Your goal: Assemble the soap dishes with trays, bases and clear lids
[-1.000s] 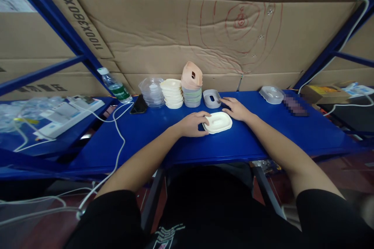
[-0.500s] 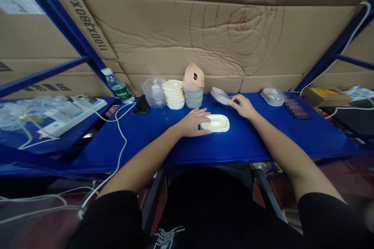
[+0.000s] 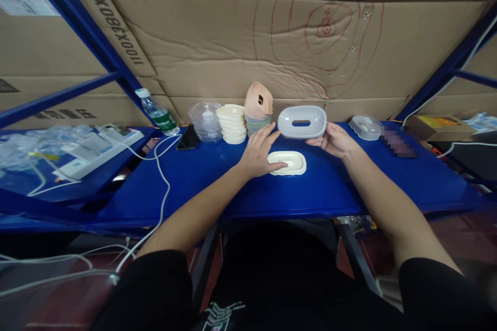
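At the left end of the blue counter stands a bottle with a green label, and beside it lies a dark phone. Next come a stack of clear containers, a stack of cream dishes and a taller stack with a tilted peach piece on top. Before this stack is the left hand, its fingers spread wide and closed on nothing; the thumb reaches over the cream dish, which lies on the counter, but I cannot tell if it touches. Above that dish, the slotted grey dish is raised and tilted, its right end pinched between the fingers of the right hand. Farther right lies a translucent piece
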`<state>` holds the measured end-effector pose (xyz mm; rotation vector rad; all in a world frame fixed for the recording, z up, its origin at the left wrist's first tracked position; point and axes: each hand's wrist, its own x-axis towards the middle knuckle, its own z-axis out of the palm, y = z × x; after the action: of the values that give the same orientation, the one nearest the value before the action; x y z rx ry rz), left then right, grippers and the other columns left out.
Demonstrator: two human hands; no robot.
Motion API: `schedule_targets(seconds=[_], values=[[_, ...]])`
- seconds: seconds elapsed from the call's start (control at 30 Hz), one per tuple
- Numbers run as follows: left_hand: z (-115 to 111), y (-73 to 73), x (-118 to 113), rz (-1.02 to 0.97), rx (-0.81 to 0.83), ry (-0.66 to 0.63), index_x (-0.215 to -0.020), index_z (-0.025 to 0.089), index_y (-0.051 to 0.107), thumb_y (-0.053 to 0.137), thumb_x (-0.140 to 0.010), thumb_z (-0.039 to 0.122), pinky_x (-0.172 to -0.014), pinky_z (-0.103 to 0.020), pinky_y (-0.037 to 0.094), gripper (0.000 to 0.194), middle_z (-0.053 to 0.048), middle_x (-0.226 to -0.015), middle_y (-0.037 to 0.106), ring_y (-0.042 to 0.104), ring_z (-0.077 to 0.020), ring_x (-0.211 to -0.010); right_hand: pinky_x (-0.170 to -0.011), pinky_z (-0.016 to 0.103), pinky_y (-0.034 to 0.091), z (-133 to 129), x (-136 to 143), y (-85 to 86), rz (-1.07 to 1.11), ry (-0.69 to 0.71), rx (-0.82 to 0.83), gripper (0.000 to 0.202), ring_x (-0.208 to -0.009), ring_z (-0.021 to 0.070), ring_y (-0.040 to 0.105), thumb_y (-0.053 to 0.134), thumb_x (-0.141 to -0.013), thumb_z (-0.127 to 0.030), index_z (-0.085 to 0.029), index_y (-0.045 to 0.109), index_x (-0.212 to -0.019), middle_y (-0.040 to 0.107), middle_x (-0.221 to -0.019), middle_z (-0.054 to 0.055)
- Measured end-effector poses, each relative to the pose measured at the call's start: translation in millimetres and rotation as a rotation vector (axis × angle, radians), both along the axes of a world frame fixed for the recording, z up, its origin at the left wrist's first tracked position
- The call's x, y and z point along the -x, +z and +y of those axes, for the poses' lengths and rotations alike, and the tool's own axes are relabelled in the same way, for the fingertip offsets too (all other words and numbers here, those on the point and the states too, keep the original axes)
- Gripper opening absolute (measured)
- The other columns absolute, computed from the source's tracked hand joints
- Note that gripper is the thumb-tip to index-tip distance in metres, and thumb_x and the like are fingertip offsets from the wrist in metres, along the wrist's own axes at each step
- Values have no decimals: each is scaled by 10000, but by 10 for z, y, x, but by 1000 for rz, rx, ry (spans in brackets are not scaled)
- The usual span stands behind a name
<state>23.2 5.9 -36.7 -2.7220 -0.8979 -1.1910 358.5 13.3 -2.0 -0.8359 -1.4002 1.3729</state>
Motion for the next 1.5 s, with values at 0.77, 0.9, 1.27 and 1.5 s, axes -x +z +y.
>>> schedule_targets(seconds=[0.77, 0.9, 1.27, 1.5], values=[[88, -64, 263, 124, 326, -53, -1677, 202, 560, 927, -794, 699, -1326, -586, 465, 1078, -201, -1689, 603, 595, -413, -1559, -1306, 699, 457, -84, 259, -119, -803, 120, -586, 1090, -1507, 435, 643, 1032, -687, -660, -331, 635, -1648, 681, -1634, 119], [102, -111, 247, 151, 347, -89, -1667, 222, 573, 930, -777, 736, -1313, -582, 479, 1087, -197, -1678, 615, 612, -405, -1543, -1290, 683, 487, -94, 254, -122, -878, 113, -626, 1150, -1512, 445, 641, 1040, -685, -624, -329, 578, -1696, 658, -1662, 116], [129, -91, 281, 133, 370, -205, -1539, 246, 709, 969, -771, 666, -1269, -577, 542, 913, -174, -1598, 686, 679, -368, -1473, -1219, 640, 551, -98, 235, -90, -961, 122, -592, 1115, -1392, 440, 725, 1039, -627, -713, -303, 689, -1603, 754, -1530, 134], [118, -28, 290, 153, 393, -161, -1584, 221, 669, 955, -787, 629, -1250, -585, 556, 940, -182, -1574, 710, 687, -372, -1469, -1213, 627, 549, -62, 203, -132, -990, 115, -604, 1163, -1380, 434, 721, 1031, -626, -741, -294, 659, -1633, 743, -1528, 148]])
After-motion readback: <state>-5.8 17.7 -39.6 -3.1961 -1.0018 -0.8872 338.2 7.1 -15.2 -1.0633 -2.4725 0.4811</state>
